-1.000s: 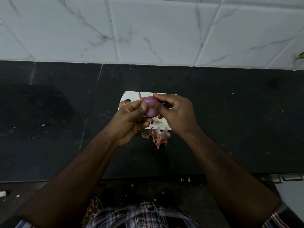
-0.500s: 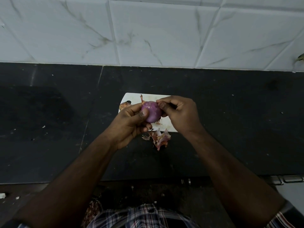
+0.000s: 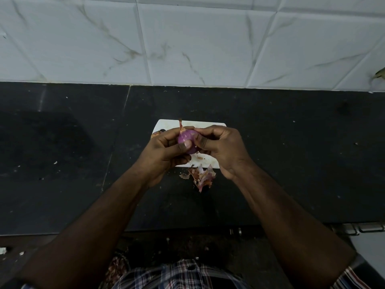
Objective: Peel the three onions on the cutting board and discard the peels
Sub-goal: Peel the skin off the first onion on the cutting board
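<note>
Onion (image 3: 187, 140) was held above the cutting board (image 3: 200, 124), left hand (image 3: 164, 151) cradling it, right hand (image 3: 220, 149) pinching its side: small, light, firm, likely slick where bared.

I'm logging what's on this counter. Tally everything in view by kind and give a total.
Onions: 2, one held in both hands, one partly hidden at the board's left edge
Cutting boards: 1
Peel piles: 1
Hands: 2, left and right
Total: 6
</note>
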Available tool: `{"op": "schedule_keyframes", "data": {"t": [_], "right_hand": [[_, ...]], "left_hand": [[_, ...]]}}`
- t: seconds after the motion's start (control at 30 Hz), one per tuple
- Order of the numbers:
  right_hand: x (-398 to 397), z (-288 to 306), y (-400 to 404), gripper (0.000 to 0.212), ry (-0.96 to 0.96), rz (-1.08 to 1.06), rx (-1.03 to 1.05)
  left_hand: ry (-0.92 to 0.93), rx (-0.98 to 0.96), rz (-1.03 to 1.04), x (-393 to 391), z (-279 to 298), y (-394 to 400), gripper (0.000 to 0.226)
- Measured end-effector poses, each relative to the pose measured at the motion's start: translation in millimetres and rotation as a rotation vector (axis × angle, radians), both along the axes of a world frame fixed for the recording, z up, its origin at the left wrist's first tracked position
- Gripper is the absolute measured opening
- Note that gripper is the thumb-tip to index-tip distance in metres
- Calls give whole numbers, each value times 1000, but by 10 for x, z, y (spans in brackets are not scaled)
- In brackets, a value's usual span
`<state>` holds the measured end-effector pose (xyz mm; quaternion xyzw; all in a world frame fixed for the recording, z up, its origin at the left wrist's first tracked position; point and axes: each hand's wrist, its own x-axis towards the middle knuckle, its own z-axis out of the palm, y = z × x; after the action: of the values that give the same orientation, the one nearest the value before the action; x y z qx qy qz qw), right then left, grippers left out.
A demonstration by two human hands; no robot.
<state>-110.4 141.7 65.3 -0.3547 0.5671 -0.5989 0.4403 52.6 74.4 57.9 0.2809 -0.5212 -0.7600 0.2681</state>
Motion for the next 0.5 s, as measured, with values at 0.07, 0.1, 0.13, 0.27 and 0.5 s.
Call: {"op": "schedule_keyframes", "data": {"t": [0.07,0.1,0.13,0.27,0.5], "right_hand": [[21,-25,-10,19,70,-41,-9],[35,-46,-10,20,157,-68,-23],[54,-68,-9,21,252,-90,-41],[104,-95,-13,26,460,-141,-118],[82,-77,24,28,192,-10,-65]], "left_hand": [[-12,-24,47,-36,-4,31,35],[-10,-28,70,-50,-7,47,30],[-6,-28,92,-64,-10,59,26],[5,-32,158,-108,-18,84,16],[-89,-4,294,-129,4,36,36]]}}
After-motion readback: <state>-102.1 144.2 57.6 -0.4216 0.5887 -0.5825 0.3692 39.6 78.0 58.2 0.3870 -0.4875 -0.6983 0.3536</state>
